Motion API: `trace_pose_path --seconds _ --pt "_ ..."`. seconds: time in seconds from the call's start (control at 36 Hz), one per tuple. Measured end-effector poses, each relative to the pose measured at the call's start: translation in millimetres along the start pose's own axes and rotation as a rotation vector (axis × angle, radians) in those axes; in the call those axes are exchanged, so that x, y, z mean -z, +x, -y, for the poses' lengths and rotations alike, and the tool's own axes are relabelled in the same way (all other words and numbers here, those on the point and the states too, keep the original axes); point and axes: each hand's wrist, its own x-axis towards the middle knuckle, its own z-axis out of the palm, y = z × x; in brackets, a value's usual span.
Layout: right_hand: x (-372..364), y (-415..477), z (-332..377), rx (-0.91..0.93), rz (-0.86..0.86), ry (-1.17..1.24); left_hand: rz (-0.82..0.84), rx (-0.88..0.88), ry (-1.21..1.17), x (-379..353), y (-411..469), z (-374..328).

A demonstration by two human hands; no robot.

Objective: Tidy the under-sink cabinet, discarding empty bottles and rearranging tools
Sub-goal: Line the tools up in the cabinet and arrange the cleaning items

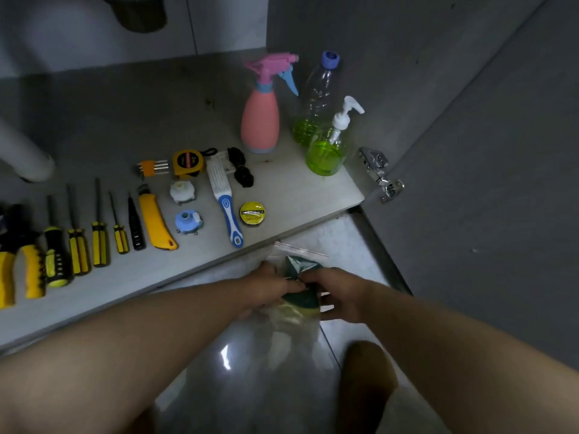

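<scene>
Both forearms are bare, with no sleeves in view. The left hand (269, 285) and right hand (340, 292) wear no gloves; no rings or watch are visible.

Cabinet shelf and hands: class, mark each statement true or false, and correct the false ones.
1. Both hands, left and right, hold a clear bag with a green and yellow sponge in it. True.
2. The pink spray bottle lies on its side. False: it stands upright.
3. The pump bottle contains green liquid. True.
4. The tape measure is blue. False: it is yellow and black.
5. The yellow utility knife lies on the shelf beside the screwdrivers. True.
</scene>
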Motion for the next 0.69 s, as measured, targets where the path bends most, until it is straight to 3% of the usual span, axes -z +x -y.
trace_pose_path --seconds 0.17,0.28,0.42,0.5,0.61,0.69 --pt "43 -91 63 0.092 0.043 -0.12 0.138 -0.114 -0.184 18 -73 -72" --pt "50 -175 89 0.222 0.132 0.046 -0.036 -0.271 -0.311 27 -135 -127" --pt "19 -262 98 0.521 0.253 0.302 -0.262 -0.507 -0.35 24 -218 -164" --pt "-7 -299 100 0.621 0.287 0.413 -0.365 -0.521 -0.46 17 -267 -175" --pt "-39 -328 97 0.714 0.245 0.453 -0.109 -0.54 -0.498 9 -321 -176" --pt "-58 -340 91 0.84 0.064 0.393 -0.169 -0.589 -0.521 7 -338 -169"
